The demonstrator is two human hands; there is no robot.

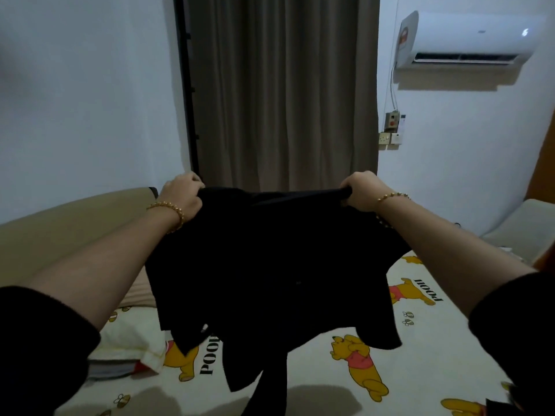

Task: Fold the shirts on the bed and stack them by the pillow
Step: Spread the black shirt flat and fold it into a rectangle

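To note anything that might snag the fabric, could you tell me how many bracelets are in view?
2: the left-wrist bracelet and the right-wrist bracelet, both gold. The black shirt may hide another by the right wrist.

pale walls (90,85); a closed brown curtain (285,85) hangs above and between the left hand (181,195) and right hand (362,192). above and right of the right hand: white air conditioner (471,34), wall sockets (390,139) below it. left of the left hand: tan padded headboard (75,229). dim light.

Pooh-print bed (420,340): pillow (129,337) at left, folded stack (111,369) beside it.
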